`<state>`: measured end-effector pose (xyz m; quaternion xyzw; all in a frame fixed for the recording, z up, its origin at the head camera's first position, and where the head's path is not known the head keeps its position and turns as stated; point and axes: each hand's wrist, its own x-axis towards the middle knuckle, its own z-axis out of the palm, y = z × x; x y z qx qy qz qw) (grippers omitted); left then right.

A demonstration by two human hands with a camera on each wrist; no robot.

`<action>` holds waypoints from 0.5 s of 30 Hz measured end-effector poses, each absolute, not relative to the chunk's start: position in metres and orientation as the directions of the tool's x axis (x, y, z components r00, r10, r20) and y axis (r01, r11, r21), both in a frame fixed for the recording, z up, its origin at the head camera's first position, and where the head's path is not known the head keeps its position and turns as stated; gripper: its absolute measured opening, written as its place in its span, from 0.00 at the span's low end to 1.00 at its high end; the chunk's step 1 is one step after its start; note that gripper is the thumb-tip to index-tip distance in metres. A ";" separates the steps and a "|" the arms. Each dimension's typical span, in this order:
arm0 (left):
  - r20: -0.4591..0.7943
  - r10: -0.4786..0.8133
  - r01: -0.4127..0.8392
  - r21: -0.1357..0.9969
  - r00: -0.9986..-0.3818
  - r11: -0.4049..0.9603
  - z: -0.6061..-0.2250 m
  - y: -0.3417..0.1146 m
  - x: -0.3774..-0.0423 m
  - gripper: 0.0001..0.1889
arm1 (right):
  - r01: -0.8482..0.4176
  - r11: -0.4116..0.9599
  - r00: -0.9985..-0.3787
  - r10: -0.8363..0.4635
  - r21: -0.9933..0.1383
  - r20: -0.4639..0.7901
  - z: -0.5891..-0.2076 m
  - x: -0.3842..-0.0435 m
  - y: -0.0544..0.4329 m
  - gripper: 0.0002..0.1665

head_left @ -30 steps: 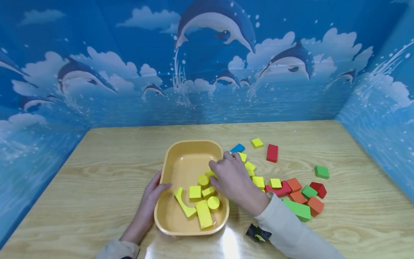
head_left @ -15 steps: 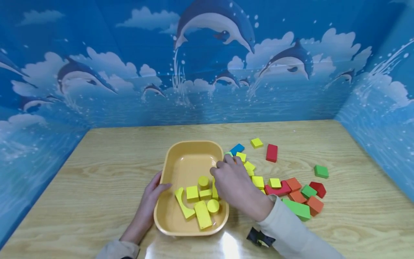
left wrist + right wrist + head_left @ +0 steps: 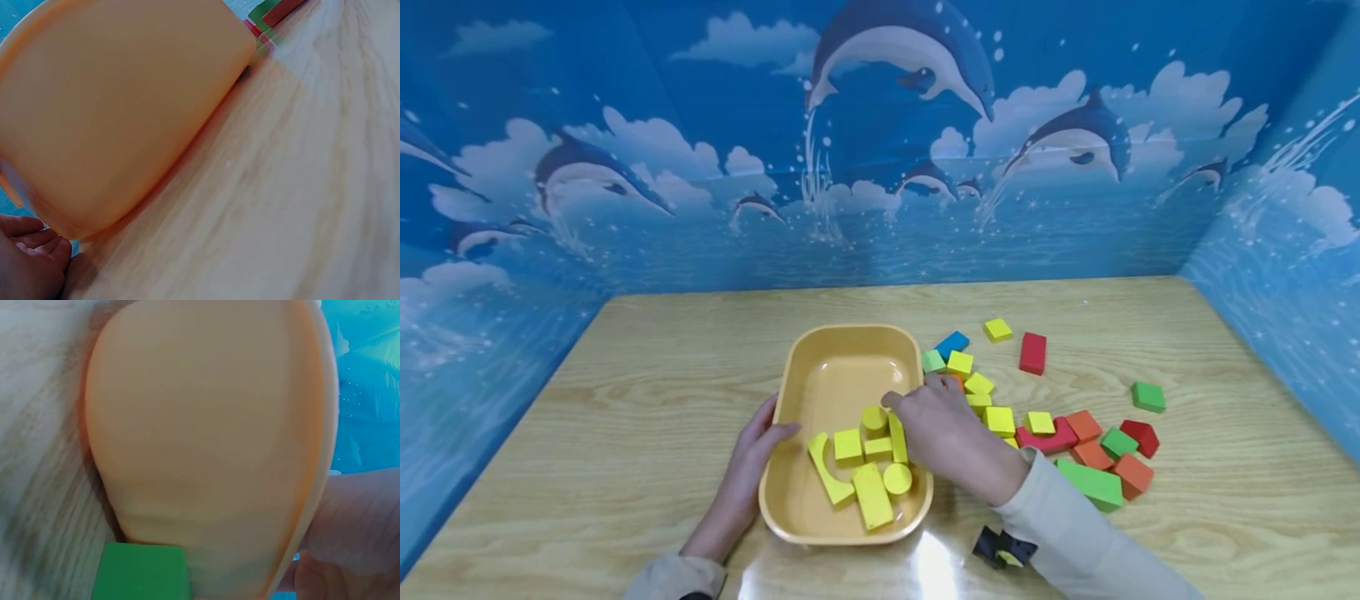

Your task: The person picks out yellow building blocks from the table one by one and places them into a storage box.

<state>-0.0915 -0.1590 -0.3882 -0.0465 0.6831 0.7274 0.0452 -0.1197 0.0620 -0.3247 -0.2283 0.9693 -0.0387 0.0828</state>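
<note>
A light orange plastic tub point(image 3: 842, 533) stands on the wooden table, with several yellow blocks inside. My left hand point(image 3: 756, 450) grips its left side, thumb over the rim and fingers outside. In the left wrist view, part of the left hand point(image 3: 34, 259) is by the tub's outer wall. My right hand point(image 3: 943, 433) is over the tub's right rim, beside a narrow yellow block point(image 3: 897, 437) and a yellow cylinder point(image 3: 874, 419). The fingertips are hidden, so I cannot see whether they hold anything. The right wrist view has a green block point(image 3: 142, 572) against the tub wall.
Right of the tub lie loose blocks: several yellow blocks point(image 3: 998, 421), a blue block point(image 3: 952, 342), a red block point(image 3: 1032, 353), an orange block point(image 3: 1132, 475) and a long green block point(image 3: 1090, 485). A dolphin-print backdrop point(image 3: 880, 208) encloses the table point(image 3: 662, 375).
A yellow block at the right fingers a second ago now stands among the blocks in the tub. The right hand has moved slightly down and right. The left hand has stayed at the tub.
</note>
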 end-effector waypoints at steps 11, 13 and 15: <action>-0.134 0.000 -0.134 0.989 -0.991 -0.058 -0.388 -0.159 -0.092 0.29 | -0.490 0.854 -0.855 -0.510 -0.176 -0.093 -0.328 -0.119 0.065 0.21; -0.132 -0.003 -0.131 0.989 -0.991 -0.061 -0.388 -0.159 -0.092 0.29 | -0.500 0.847 -0.849 -0.521 -0.181 -0.089 -0.328 -0.120 0.065 0.20; -0.128 -0.004 -0.128 0.990 -0.992 -0.065 -0.388 -0.158 -0.092 0.29 | -0.504 0.843 -0.846 -0.526 -0.187 -0.089 -0.328 -0.120 0.065 0.20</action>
